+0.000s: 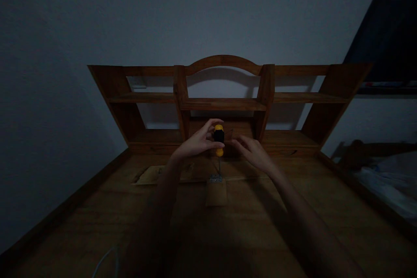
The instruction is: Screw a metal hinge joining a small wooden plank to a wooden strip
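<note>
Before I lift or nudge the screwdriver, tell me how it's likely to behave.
The screwdriver should stay stiff, since its metal shaft looks straight. It would probably tip without the left hand at its handle, because it stands upright on that thin shaft above the metal plate. Laid flat, it might roll: the handle looks rounded.

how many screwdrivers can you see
1: the screwdriver in the left hand, tip down at the hinge. Others could be hidden in the dim areas.

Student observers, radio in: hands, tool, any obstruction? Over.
Left hand gripping yellow-and-black screwdriver; right hand alongside, contents unclear. Screwdriver near upright, pointing down at small silver metal hinge. No visible obstruction.
</note>
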`<action>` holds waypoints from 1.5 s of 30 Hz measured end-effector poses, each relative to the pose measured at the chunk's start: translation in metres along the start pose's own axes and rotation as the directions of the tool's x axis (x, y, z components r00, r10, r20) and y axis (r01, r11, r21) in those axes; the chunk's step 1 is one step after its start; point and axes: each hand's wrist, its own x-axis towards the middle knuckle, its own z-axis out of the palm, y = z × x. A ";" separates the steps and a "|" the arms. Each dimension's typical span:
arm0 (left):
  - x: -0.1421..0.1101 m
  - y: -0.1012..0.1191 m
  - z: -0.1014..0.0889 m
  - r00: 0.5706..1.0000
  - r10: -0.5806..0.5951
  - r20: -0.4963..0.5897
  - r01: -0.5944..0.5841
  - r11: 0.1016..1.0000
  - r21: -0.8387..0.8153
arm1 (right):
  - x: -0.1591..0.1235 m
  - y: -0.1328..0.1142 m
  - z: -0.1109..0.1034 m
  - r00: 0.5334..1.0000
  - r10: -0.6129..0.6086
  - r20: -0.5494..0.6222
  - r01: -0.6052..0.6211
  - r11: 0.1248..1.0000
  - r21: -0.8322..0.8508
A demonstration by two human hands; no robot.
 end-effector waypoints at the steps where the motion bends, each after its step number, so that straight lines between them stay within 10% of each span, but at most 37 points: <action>1: 0.001 0.001 0.003 0.998 0.024 -0.055 -0.019 0.994 0.105 | -0.014 0.006 0.009 0.999 0.032 0.020 -0.031 0.999 -0.036; 6: 0.007 0.006 0.016 0.975 0.139 -0.172 -0.044 0.884 0.466 | -0.072 0.026 0.050 0.997 0.062 0.051 -0.060 0.997 -0.039; 13: 0.003 0.016 0.005 0.977 0.212 -0.002 -0.189 0.875 0.445 | -0.085 0.025 0.076 0.997 -0.019 0.075 0.019 1.000 -0.005; 16: 0.001 0.017 0.008 0.979 0.174 -0.104 -0.103 0.869 0.483 | -0.090 0.027 0.083 0.995 -0.037 0.092 0.048 0.992 -0.120; 21: 0.008 0.012 0.030 0.958 0.181 -0.224 -0.062 0.889 0.453 | -0.092 0.027 0.084 0.992 -0.065 0.108 0.084 0.980 -0.181; 28: 0.007 0.010 0.022 0.996 0.071 0.047 -0.066 0.992 -0.103 | -0.091 0.028 0.083 0.989 -0.082 0.122 0.105 0.975 -0.198; 34: 0.007 0.006 0.023 0.950 0.104 -0.294 0.022 0.918 0.396 | -0.092 0.031 0.084 0.988 -0.078 0.133 0.106 0.971 -0.215; 41: 0.009 0.000 0.018 0.996 0.084 -0.040 -0.078 0.989 0.125 | -0.092 0.028 0.081 0.986 -0.086 0.145 0.116 0.970 -0.214; 45: 0.007 -0.003 0.019 0.988 0.083 -0.130 -0.049 0.968 0.248 | -0.091 0.030 0.082 0.985 -0.087 0.147 0.118 0.969 -0.218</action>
